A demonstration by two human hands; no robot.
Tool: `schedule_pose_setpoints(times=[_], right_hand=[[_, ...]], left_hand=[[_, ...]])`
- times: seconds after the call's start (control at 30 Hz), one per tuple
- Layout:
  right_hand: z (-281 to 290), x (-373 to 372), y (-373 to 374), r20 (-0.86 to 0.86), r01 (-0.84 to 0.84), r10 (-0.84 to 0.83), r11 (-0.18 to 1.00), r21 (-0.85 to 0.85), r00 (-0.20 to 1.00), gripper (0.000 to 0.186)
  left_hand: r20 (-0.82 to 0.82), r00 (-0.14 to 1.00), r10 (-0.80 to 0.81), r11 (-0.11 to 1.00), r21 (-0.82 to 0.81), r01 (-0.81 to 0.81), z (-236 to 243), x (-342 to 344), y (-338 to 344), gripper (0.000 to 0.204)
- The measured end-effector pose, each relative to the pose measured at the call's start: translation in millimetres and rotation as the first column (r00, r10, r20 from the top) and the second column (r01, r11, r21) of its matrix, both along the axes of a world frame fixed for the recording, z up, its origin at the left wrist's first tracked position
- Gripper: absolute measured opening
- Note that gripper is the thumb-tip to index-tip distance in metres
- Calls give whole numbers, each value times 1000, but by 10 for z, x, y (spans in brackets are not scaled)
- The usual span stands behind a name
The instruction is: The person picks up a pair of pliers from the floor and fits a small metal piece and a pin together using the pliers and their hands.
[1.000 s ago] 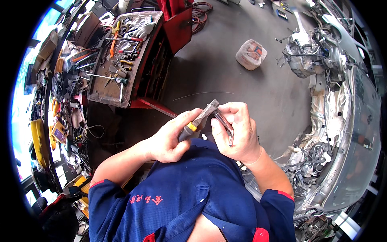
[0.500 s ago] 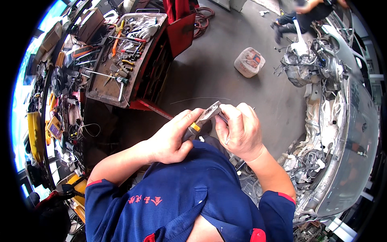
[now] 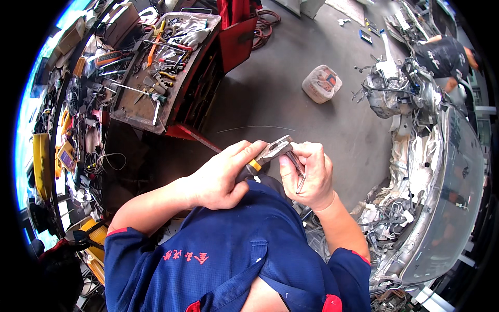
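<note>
My left hand [image 3: 221, 176] is wrapped round the dark and yellow handles of a pair of pliers [image 3: 274, 150], its metal jaws pointing up and to the right. Close beside the jaw tip, my right hand [image 3: 318, 179] pinches a slim dark metal piece [image 3: 298, 165] between thumb and fingers. A thin bright end of that piece sticks out below the thumb. The jaws touch or nearly touch the piece; I cannot tell whether they bite on it. Both hands are held in front of my body, above the floor.
A tool cart with a tray [image 3: 128, 108] full of hand tools stands at the left. On the grey floor sits a translucent plastic tub [image 3: 322, 86]. Along the right runs a stripped car body [image 3: 448, 177] with exposed wiring. Another person [image 3: 442, 56] bends by it at the far right.
The pliers' jaws have dipped slightly and shifted right. My right hand has turned, so more of the metal piece shows. The other person has moved right, toward the car.
</note>
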State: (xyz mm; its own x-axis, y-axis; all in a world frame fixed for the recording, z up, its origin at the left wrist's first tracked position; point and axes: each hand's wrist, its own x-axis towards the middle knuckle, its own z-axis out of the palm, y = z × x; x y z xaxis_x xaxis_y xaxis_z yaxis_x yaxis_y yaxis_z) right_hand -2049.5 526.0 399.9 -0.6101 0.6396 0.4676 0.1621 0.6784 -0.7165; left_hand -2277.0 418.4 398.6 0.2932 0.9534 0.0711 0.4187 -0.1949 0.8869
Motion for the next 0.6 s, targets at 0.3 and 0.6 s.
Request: schedule_pose_setpoints(times=[0.3, 0.6], right_hand=[[30, 59, -276, -258, -171, 8, 767, -618, 966, 24], [-259, 164, -408, -718, -777, -311, -353, -522, 623, 32]], left_hand=[[-25, 1000, -19, 992, 124, 22, -78, 0, -53, 87], [-104, 993, -60, 968, 235, 83, -176, -13, 27, 83]])
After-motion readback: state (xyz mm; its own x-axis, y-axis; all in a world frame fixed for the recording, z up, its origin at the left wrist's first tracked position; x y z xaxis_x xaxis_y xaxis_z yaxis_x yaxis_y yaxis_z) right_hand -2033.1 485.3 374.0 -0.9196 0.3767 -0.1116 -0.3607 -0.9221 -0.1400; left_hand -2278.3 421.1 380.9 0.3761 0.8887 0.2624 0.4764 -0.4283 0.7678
